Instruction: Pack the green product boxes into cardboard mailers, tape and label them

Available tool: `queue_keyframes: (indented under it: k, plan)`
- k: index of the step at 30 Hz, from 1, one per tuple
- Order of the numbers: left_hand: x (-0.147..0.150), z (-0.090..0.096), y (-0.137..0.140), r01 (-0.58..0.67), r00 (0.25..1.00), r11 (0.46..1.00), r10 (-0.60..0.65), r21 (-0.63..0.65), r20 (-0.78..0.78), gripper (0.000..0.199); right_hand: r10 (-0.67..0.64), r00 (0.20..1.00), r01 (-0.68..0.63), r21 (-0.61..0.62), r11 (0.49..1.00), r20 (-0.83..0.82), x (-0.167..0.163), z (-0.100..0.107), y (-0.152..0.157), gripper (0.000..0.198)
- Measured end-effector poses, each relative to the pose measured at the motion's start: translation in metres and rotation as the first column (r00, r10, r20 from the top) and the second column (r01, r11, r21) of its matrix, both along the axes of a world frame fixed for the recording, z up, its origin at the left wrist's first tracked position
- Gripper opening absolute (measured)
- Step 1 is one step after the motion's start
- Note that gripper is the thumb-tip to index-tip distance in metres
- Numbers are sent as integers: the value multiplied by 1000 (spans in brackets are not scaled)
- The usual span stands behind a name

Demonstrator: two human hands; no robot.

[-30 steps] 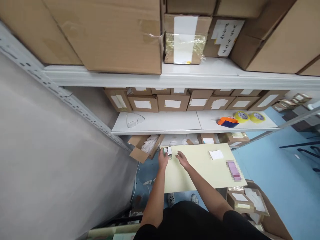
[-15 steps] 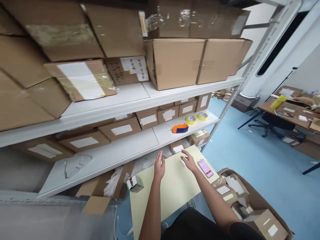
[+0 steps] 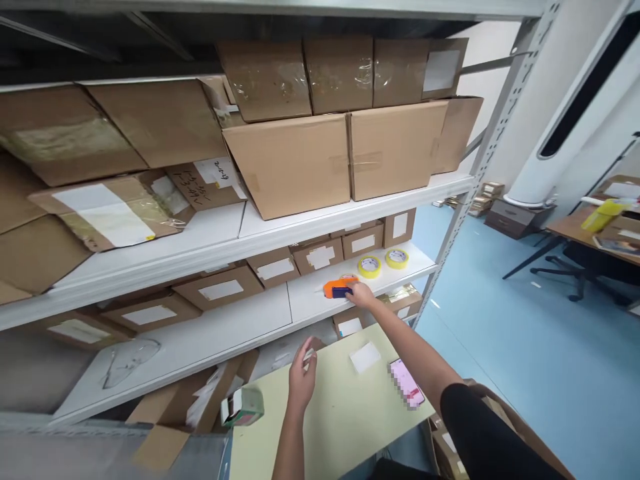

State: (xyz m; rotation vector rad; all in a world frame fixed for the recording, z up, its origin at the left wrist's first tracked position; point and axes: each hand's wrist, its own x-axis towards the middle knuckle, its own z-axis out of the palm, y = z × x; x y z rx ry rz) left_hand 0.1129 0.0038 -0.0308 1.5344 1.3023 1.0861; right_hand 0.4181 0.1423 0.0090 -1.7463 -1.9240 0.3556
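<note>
An orange and dark-blue tape dispenser [image 3: 336,289] lies on the middle shelf. My right hand [image 3: 361,293] reaches over the table to it, fingers closed around its right end; the fingertips are partly hidden. Two rolls of yellow tape [image 3: 369,267] rest just beyond, to the right. Above the back left part of the table [image 3: 345,420], my left hand [image 3: 303,377] is raised with nothing in it, its fingers stretched out and the thumb apart. A small white sheet of paper [image 3: 365,357] lies on the table between my arms.
On the table are a phone [image 3: 407,385] at the right and a small green-and-white box [image 3: 243,407] at the left edge. Cardboard boxes [image 3: 295,167] fill the upper shelf. Clear glasses [image 3: 131,360] lie on the middle shelf. An opened carton [image 3: 175,417] stands lower left.
My right hand has moved from above the table forward to the tape dispenser and closed on it. The paper now shows uncovered. The camera view has shifted, and my left hand remains raised.
</note>
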Motion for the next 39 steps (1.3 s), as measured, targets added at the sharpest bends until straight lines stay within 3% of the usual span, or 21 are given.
queue_keyframes:
  k: [4,9,14,18,22,26,30,34,39]
  plan:
    - [-32,-9,-21,-118,991,993,116,-14,-72,55,19,992,-12,-58,998,128,2,-2,12,32]
    - [-67,-19,-44,-234,968,972,231,-14,-102,55,29,1000,-29,26,999,5,-20,-11,-4,29]
    - [-75,-13,-59,-242,968,970,241,7,-71,57,118,990,-106,150,983,-79,-68,-16,-62,30]
    - [-86,-5,-78,-211,976,977,211,7,-54,54,147,989,-142,140,980,-29,-102,-32,-124,21]
    - [-111,-17,-105,-207,978,978,206,-37,-16,52,106,994,-107,48,993,5,-123,-71,-181,16]
    - [-132,-50,-133,-210,977,971,213,-117,9,51,-15,999,18,-94,995,29,-129,-128,-227,19]
    - [-137,-75,-158,-211,976,960,217,-186,10,47,-118,990,135,-256,957,82,-121,-179,-261,23]
    - [-134,-76,-174,-242,970,950,245,-198,-10,43,-184,978,209,-376,903,102,-101,-210,-280,21]
    - [-125,-69,-182,-305,952,933,301,-192,-46,41,-343,939,313,-481,819,28,-64,-234,-289,17]
